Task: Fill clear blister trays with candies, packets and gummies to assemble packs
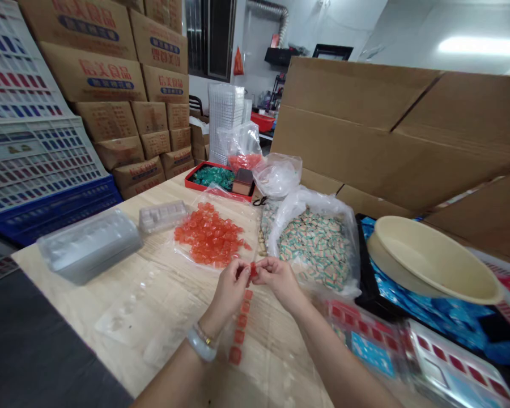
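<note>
My left hand (229, 289) and my right hand (281, 279) meet over the middle of the table, fingertips pinched on a small translucent red piece (253, 270). Its exact kind cannot be made out. Just below them, several similar red-orange square pieces (240, 322) lie in a line toward me, apparently in a clear plastic tray. Beyond my left hand, a loose pile of red-orange pieces (210, 233) lies on a clear plastic sheet. To the right of the pile, an open plastic bag (287, 212) holds many small striped green, white and orange pieces (317, 243).
Clear plastic trays (91, 241) are stacked at the left edge of the wooden table (174, 277). A red tray (191, 184) with green pieces stands at the back. A cream basin (433, 260) rests over blue packets at right, near filled packages (365, 334). Cardboard (386, 136) rises behind.
</note>
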`<state>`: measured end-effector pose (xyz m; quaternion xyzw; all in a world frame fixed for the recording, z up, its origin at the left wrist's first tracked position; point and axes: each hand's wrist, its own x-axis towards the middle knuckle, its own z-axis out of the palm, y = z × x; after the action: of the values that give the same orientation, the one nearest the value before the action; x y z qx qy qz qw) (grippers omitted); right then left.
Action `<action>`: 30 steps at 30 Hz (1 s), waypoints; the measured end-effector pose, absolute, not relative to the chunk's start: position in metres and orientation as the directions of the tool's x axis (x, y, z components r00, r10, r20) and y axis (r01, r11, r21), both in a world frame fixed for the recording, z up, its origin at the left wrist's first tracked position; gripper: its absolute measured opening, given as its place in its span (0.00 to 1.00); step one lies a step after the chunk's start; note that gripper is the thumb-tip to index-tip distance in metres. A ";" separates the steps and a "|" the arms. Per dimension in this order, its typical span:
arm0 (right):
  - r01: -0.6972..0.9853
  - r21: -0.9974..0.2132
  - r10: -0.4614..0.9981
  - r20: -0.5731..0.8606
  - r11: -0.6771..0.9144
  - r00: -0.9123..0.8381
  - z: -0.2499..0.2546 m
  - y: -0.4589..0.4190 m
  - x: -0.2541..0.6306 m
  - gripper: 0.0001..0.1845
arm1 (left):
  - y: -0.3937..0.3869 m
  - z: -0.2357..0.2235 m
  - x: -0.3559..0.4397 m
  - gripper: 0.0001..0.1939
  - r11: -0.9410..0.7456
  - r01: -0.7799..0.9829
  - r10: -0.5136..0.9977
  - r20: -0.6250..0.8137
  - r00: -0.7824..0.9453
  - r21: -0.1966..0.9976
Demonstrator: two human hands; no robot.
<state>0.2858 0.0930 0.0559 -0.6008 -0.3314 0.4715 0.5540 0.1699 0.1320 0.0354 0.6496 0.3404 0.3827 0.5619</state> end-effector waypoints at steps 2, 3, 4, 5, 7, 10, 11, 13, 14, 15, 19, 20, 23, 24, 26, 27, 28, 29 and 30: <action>-0.201 -0.967 0.922 -0.218 -0.159 0.319 0.058 0.091 0.285 0.16 | 0.131 0.036 0.167 0.12 -0.207 0.025 0.861 0.170 0.480 0.978; -0.223 -0.963 0.925 -0.218 -0.152 0.310 0.058 0.090 0.284 0.17 | 0.131 0.037 0.165 0.15 -0.249 0.045 0.847 0.195 0.494 0.968; -0.227 -0.963 0.929 -0.212 -0.145 0.304 0.058 0.089 0.284 0.17 | 0.131 0.039 0.163 0.17 -0.287 0.072 0.831 0.211 0.514 0.955; -0.217 -0.966 0.933 -0.201 -0.139 0.300 0.057 0.089 0.284 0.16 | 0.130 0.041 0.161 0.17 -0.321 0.098 0.817 0.223 0.532 0.942; -0.148 -0.981 0.942 -0.163 -0.124 0.292 0.055 0.087 0.284 0.14 | 0.130 0.045 0.158 0.16 -0.366 0.136 0.807 0.242 0.538 0.921; 0.091 -0.994 0.959 -0.029 -0.057 0.282 0.052 0.086 0.287 0.08 | 0.129 0.050 0.155 0.15 -0.384 0.142 0.802 0.253 0.542 0.912; 0.173 -0.984 0.962 0.015 -0.033 0.271 0.052 0.086 0.288 0.07 | 0.129 0.051 0.154 0.15 -0.378 0.139 0.799 0.247 0.548 0.915; 0.276 -0.961 0.968 0.058 -0.012 0.242 0.053 0.085 0.290 0.07 | 0.129 0.052 0.154 0.15 -0.357 0.134 0.796 0.226 0.562 0.924; 0.293 -0.956 0.972 0.053 -0.016 0.228 0.054 0.085 0.290 0.07 | 0.129 0.052 0.154 0.15 -0.347 0.130 0.794 0.217 0.567 0.929; 0.292 -0.956 0.976 0.036 -0.028 0.213 0.056 0.085 0.291 0.07 | 0.129 0.052 0.154 0.16 -0.335 0.125 0.794 0.208 0.571 0.934; 0.204 -0.972 0.984 -0.086 -0.117 0.154 0.065 0.084 0.292 0.09 | 0.129 0.051 0.154 0.17 -0.246 0.085 0.798 0.152 0.583 0.965; 0.178 -0.974 0.983 -0.114 -0.139 0.145 0.066 0.084 0.292 0.10 | 0.129 0.051 0.153 0.17 -0.218 0.073 0.797 0.134 0.589 0.973; 0.162 -0.973 0.980 -0.140 -0.163 0.142 0.068 0.084 0.291 0.09 | 0.128 0.052 0.152 0.17 -0.181 0.052 0.788 0.113 0.605 0.982; 0.187 -0.970 0.980 -0.129 -0.157 0.151 0.067 0.084 0.290 0.08 | 0.127 0.052 0.152 0.17 -0.197 0.052 0.786 0.126 0.605 0.979; 0.283 -0.950 0.981 -0.087 -0.135 0.173 0.066 0.083 0.288 0.06 | 0.125 0.054 0.151 0.16 -0.258 0.061 0.779 0.170 0.603 0.964; 0.344 -0.931 0.981 -0.058 -0.119 0.184 0.066 0.082 0.288 0.05 | 0.124 0.055 0.151 0.16 -0.290 0.068 0.772 0.192 0.607 0.955; 0.404 -0.909 0.981 -0.025 -0.103 0.192 0.065 0.081 0.287 0.04 | 0.124 0.056 0.151 0.16 -0.316 0.076 0.764 0.206 0.612 0.946; 0.452 -0.887 0.980 0.003 -0.090 0.200 0.066 0.081 0.286 0.05 | 0.123 0.057 0.151 0.16 -0.332 0.083 0.759 0.213 0.616 0.940; 0.477 -0.875 0.978 0.019 -0.085 0.209 0.066 0.080 0.285 0.05 | 0.122 0.058 0.151 0.17 -0.336 0.089 0.757 0.213 0.618 0.938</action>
<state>0.2852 0.0801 0.0659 -0.6667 -0.5455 0.3130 0.3999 0.1507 0.1224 0.0579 0.7464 0.2832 0.3330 0.5019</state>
